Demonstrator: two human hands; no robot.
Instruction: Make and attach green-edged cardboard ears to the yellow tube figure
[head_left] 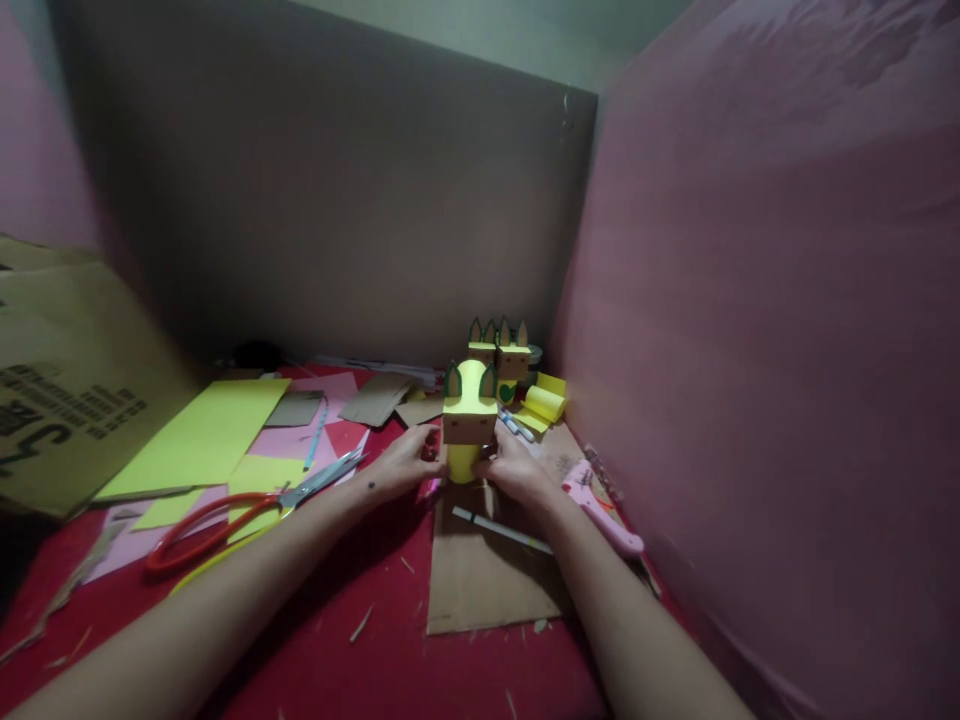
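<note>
A yellow paper figure (469, 405) with a brown cardboard snout and two green-edged ears stands upright at the centre, on the far part of a cardboard sheet (487, 590). My left hand (409, 462) is at its left side, fingers curled in against its lower part. On the other side my right hand (516, 465) has its fingers bent round the base. Both hands hold the figure between them. Just in front of it, a white pen (502, 531) lies on the cardboard. Two similar eared figures (512, 360) stand close behind.
Open red-handled scissors (281, 502) lie at left over yellow and pink paper. Yellow sheets (202, 435) and a brown paper bag (82, 380) are farther left. At right are a pink glue gun (600, 510), markers (517, 427), rolled yellow paper (545, 402) and a pink wall (772, 330).
</note>
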